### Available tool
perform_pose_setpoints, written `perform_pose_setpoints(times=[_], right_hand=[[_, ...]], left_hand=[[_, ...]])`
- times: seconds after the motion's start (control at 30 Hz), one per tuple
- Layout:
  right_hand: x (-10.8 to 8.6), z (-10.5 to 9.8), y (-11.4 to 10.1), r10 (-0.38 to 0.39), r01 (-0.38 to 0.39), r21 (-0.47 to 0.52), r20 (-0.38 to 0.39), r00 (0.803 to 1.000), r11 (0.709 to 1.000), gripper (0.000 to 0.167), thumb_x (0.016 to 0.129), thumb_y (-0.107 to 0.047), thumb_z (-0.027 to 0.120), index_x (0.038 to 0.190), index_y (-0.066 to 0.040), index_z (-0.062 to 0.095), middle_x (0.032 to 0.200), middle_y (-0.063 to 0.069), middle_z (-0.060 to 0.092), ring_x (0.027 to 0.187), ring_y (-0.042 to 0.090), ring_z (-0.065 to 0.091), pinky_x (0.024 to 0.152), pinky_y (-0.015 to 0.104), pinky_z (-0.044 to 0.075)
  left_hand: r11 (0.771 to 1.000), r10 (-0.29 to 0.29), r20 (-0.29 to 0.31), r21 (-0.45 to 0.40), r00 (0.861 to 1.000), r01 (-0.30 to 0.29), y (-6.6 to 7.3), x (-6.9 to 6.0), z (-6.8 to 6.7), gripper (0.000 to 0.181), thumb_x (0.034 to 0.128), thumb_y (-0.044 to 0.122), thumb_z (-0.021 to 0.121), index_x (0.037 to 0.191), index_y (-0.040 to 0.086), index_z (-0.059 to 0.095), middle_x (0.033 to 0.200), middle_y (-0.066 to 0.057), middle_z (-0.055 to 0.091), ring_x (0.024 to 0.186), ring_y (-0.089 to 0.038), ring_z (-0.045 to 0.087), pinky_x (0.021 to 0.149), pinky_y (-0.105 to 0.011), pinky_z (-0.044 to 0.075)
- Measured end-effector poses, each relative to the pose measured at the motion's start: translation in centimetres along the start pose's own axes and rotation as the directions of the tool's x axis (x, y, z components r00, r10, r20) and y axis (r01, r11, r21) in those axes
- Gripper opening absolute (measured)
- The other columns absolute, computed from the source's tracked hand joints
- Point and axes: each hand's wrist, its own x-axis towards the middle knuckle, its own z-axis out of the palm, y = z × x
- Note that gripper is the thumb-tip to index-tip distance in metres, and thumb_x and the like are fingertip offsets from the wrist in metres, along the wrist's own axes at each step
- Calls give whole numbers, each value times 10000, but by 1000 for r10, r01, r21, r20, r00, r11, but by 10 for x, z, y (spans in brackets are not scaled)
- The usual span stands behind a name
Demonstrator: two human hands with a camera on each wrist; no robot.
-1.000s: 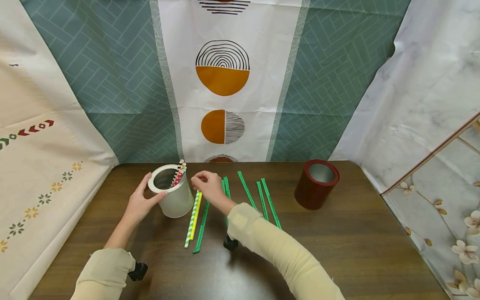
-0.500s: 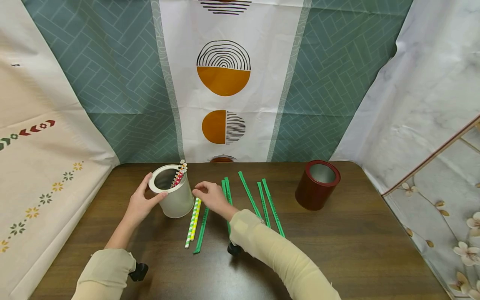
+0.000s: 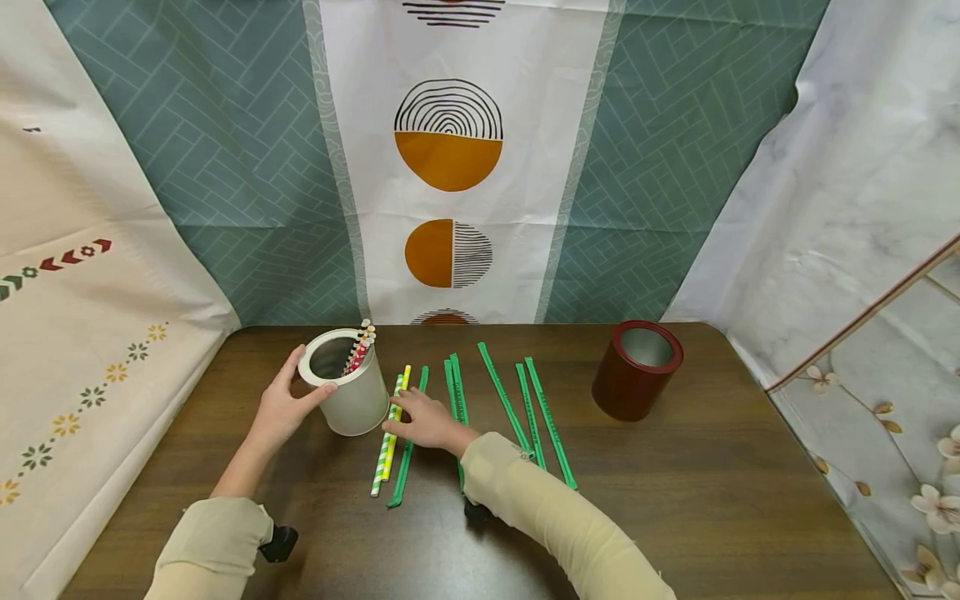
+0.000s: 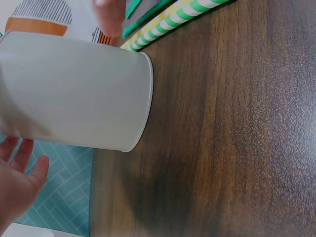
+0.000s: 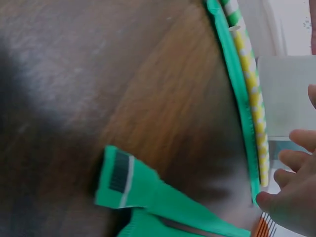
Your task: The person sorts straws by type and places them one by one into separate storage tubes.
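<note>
A white can (image 3: 354, 400) stands tilted-looking at the left of the table, patterned straws (image 3: 359, 353) leaning inside it. My left hand (image 3: 279, 408) grips the can's rim, thumb in front and fingers at the far left side. Just right of the can, my right hand (image 3: 426, 419) hovers over a green-striped straw (image 3: 380, 467) and a yellow straw (image 3: 388, 462), its fingers spread and holding nothing. A green wrapped straw (image 3: 402, 471) passes beneath that hand. In the right wrist view the yellow straw (image 5: 255, 101) lies beside the fingers of my right hand (image 5: 291, 187).
Several more green wrapped straws (image 3: 550, 417) lie across the middle of the table. A dark red can (image 3: 632, 387) stands at the back right. Patterned cloth (image 3: 465, 192) hangs behind the table (image 3: 712, 492).
My right hand has moved down and slightly right, away from the can's rim, and its fingers have spread. The upper ends of the straws show again. My left hand has stayed on the can.
</note>
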Motion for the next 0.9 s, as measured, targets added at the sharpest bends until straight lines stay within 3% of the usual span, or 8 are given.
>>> perform_pose_setpoints(times=[0.27, 0.6, 0.9], right_hand=[[-3, 7, 6, 9, -5, -86, 48, 999, 996, 595, 887, -518, 379, 1370, -174, 339, 1459, 35, 237, 1366, 221, 119, 1049, 491, 196], [-3, 10, 6, 24, -8, -181, 86, 996, 983, 590, 886, -517, 383, 1386, -215, 302, 1480, 55, 164, 1371, 263, 58, 1042, 526, 174], [-6, 11, 9, 35, -21, -160, 85, 996, 987, 575, 883, -516, 393, 1367, -210, 343, 1480, 54, 165, 1372, 257, 57, 1047, 529, 159]], left_hand=[[1000, -6, 2, 3, 1000, 6, -1, 1, 0, 855, 786, 297, 651, 1433, 148, 112, 1436, -186, 228, 1281, -358, 248, 976, -564, 234], [1000, -7, 3, 4, 1000, 7, -2, 1, 0, 857, 787, 286, 653, 1434, 154, 107, 1449, -166, 208, 1288, -354, 240, 973, -556, 247], [1000, -7, 5, 2, 1000, 6, -5, 2, 0, 857, 787, 273, 655, 1434, 150, 107, 1451, -166, 204, 1291, -355, 234, 975, -558, 240]])
